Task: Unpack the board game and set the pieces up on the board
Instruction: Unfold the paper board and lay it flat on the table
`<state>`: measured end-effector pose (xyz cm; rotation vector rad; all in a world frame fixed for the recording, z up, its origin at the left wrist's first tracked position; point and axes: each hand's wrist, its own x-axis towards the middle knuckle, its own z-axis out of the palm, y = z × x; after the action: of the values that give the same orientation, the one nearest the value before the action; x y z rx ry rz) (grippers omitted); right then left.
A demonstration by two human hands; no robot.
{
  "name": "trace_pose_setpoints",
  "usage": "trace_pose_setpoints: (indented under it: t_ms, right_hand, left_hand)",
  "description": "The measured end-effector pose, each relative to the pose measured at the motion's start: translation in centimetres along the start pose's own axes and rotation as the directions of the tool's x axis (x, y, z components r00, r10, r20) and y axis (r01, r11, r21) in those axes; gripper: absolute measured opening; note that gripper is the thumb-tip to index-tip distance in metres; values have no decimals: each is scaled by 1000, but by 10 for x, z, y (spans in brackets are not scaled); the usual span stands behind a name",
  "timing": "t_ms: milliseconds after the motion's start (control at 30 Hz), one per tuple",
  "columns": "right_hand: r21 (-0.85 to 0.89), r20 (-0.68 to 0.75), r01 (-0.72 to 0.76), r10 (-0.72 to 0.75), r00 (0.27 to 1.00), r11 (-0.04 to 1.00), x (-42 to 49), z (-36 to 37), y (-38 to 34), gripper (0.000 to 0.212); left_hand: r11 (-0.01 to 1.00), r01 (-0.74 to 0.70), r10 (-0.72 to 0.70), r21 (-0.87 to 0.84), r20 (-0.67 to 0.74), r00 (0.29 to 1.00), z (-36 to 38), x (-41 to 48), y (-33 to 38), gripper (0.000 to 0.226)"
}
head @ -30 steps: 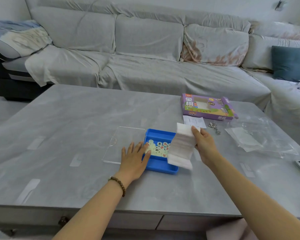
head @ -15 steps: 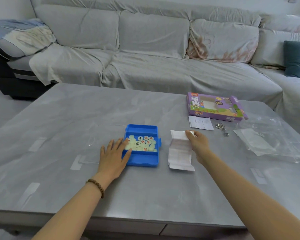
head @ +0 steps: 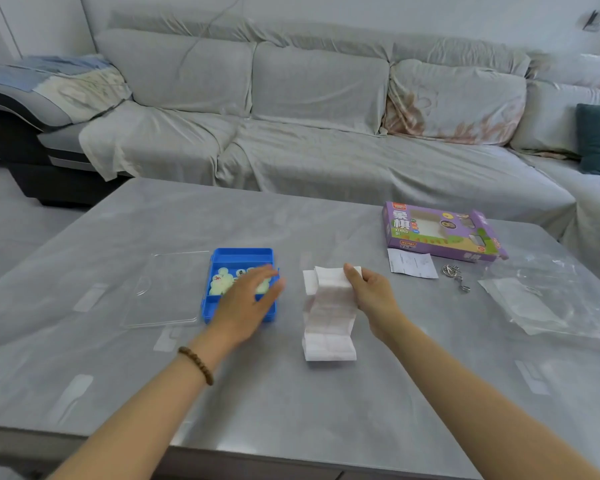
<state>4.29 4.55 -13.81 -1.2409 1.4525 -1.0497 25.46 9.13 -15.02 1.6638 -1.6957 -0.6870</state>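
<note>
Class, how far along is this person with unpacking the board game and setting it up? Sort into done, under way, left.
Done: the blue tray is out of the purple box, its clear lid off beside it. Under way: the right hand pinches the partly folded paper sheet, probably the board; the left hand hovers over the pieces. Left: flatten the sheet and place every piece.

Bare table [head: 291, 410] near edge; blue tray [head: 238, 255], folded paper [head: 328, 317] block centre

Tray [head: 222, 258] mid-table, pieces [head: 222, 284] inside, lid [head: 168, 289] left of it, folded board [head: 328, 323] right; box [head: 440, 230] far right, leaflet [head: 411, 268] before it
</note>
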Motion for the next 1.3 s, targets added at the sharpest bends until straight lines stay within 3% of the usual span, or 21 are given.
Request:
trace_pose_setpoints:
  t_ms: [67, 267, 333, 400, 500, 567, 700, 800, 967, 1133, 1300]
  right_hand:
    - [12, 4, 23, -23, 1000, 1000, -2, 4, -4, 31]
    - [149, -5, 70, -70, 998, 986, -11, -15, -8, 33]
    - [265, -3, 27, -27, 1000, 964, -14, -28, -11, 28]
    - [307, 97, -75, 47, 994, 949, -19, -42, -15, 30]
    - [197, 339, -217, 142, 930, 956, -29, -59, -23, 59]
    - [122, 406, -181, 117, 906, 976, -36, -61, -28, 61]
    - [73, 328, 177, -192, 925, 981, -48, -43, -41, 32]
    - [50, 293, 322, -322, 900, 946, -54, -26, -50, 33]
    - [108, 275, 326, -343, 898, 939, -62, -13, -52, 49]
    - [230, 222, 288, -338, 914, 930, -66, -9, -55, 38]
    - [199, 154, 219, -252, 955, 955, -63, -19, -56, 22]
  left_hand:
    - [959, 76, -32, -274, 159, 987, 15, -4, 30, 51]
    - [769, 208, -189, -604, 96, 977, 18, 5, 48, 26]
    - [690, 242, -274, -682, 63, 960, 12, 8, 53, 18]
    - [624, 241, -338, -744, 21, 941, 7, 13, 56, 14]
    - [608, 189, -357, -771, -53, 933, 1, 15, 64, 15]
    - [623, 134, -338, -771, -111, 935, 2, 16, 71, 16]
    - [646, 89, -294, -758, -140, 946, 11, 13, 90, 18]
    - [627, 27, -230, -779, -152, 961, 17, 7, 104, 23]
    - [622, -23, -212, -782, -197, 957, 14, 6, 113, 33]
    - [628, -74, -192, -775, -246, 950, 16, 3, 112, 32]
    - [651, -68, -144, -756, -211, 967, 8, 3, 103, 43]
